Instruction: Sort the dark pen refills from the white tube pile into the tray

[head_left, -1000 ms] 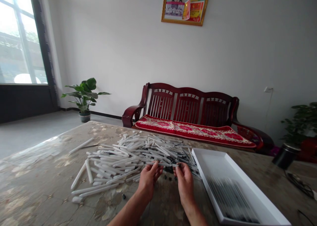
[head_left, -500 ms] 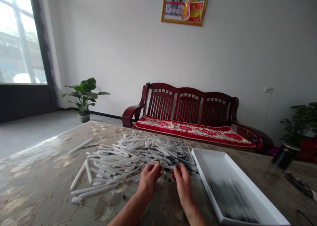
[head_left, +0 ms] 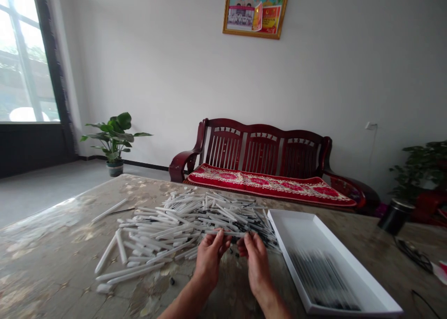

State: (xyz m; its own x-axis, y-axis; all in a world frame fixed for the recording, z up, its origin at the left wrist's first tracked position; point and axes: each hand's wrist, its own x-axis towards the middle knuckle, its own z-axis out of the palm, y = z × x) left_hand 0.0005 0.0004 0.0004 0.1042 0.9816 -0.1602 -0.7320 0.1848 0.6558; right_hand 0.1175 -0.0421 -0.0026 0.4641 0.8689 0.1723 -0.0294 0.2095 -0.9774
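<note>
My left hand [head_left: 209, 259] pinches one end of a whitish pen barrel [head_left: 233, 234] between thumb and fingers. The fingers of my right hand [head_left: 257, 258] are closed on its other end, so the barrel lies nearly level between both hands. Just beyond them spreads a heap of loose white pen parts [head_left: 174, 228], with dark thin pieces mixed in on its right side. A small black piece [head_left: 172, 281] lies on the table left of my left forearm. Right of my right hand stands a shallow white box [head_left: 344, 237] holding a row of dark-cored pens [head_left: 323, 277].
The patterned table [head_left: 66, 268] reaches toward a dark red wooden bench [head_left: 263, 146] by the wall. Cables [head_left: 412, 254] and a black pot [head_left: 396, 215] with a plant are at the right. Another potted plant [head_left: 115, 137] stands on the floor at the left.
The view has shifted slightly. My right fingertips have closed over the barrel's right end, where a dark bit showed before. Both hands stay in nearly the same place.
</note>
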